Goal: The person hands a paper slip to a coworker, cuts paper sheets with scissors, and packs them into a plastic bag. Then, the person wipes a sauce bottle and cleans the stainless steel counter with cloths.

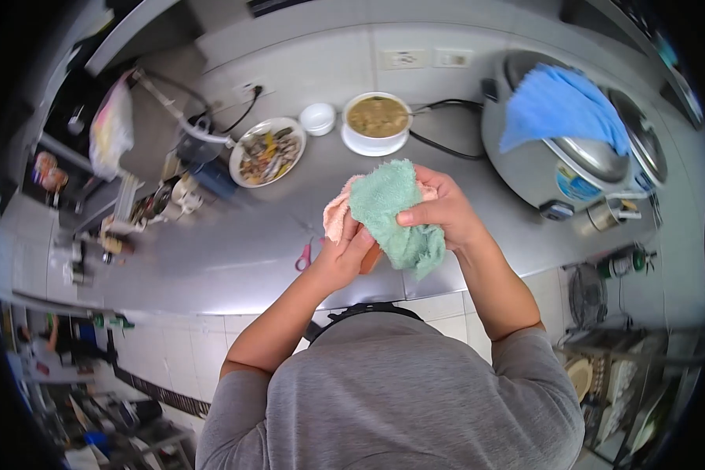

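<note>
Above the steel counter, my right hand [448, 213] grips a green terry cloth [392, 205], thumb pressed on top of it. My left hand [343, 260] is closed beneath, against a pink terry cloth [337, 218] that bunches behind the green one. An orange-brown piece [370, 259] shows under the cloths beside my left fingers; its kind is hidden. Left of that hand, scissors with pink handles [303, 258] lie on the counter. The cloths cover most of my left fingers.
The steel counter [211, 258] holds an oval dish of food [268, 153], small white bowls [318, 119] and a bowl of soup [378, 117]. At right stands a big cooker [517, 168] with a blue cloth [564, 106] over it. Another person [47, 345] is far left.
</note>
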`<state>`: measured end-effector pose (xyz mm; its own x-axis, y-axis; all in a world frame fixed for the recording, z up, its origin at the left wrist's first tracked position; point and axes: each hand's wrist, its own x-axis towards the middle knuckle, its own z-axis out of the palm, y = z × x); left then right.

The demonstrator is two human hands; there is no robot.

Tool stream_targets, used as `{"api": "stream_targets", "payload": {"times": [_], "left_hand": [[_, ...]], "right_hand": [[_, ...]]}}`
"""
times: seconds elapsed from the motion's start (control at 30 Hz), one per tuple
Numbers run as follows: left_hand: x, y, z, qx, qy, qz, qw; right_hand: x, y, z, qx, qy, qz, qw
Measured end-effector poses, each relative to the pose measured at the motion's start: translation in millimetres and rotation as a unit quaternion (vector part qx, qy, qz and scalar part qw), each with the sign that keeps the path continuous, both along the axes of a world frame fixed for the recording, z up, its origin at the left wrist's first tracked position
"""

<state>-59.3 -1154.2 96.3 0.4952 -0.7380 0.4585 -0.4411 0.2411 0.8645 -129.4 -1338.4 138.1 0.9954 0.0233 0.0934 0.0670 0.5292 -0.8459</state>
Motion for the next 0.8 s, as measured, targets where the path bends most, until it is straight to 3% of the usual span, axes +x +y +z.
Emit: {"api": "stream_targets", "payload": {"times": [0.07, 0.17, 0.27, 0.37, 0.43, 0.5, 0.6, 0.63, 0.7, 0.8], "left_hand": [[0, 22, -7, -0.016, 0.069, 0.02, 0.997], [7, 63, -9, 0.018, 0.07, 0.022, 0.997], [4, 99, 4, 0.018, 0.149, 0.058, 0.987], [2, 143, 8, -0.068, 0.233, 0.046, 0.969], [4, 184, 7, -0.098, 0.204, 0.063, 0.972], [6, 227, 10, -0.083, 0.152, 0.118, 0.978], [4, 290, 16, -0.02, 0.038, 0.236, 0.971], [4, 308, 16, -0.021, -0.009, 0.268, 0.963], [3, 341, 23, -0.016, -0.114, 0.338, 0.934], [-11, 393, 28, 0.019, -0.071, 0.366, 0.928]], "right_hand": [[15, 15, -2, 0.002, 0.002, 0.037, 0.999], [38, 44, -11, 0.009, 0.008, 0.066, 0.998], [54, 91, -9, -0.048, 0.008, 0.008, 0.999], [75, 127, -14, 0.008, 0.014, -0.043, 0.999], [86, 136, -26, 0.105, 0.019, 0.037, 0.994], [75, 188, 10, 0.189, 0.057, 0.122, 0.973], [74, 269, 15, -0.043, 0.004, 0.163, 0.986], [74, 301, 20, -0.123, -0.033, 0.125, 0.984], [78, 342, 28, -0.077, -0.01, 0.172, 0.982], [79, 397, 30, -0.014, 0.009, 0.207, 0.978]]}}
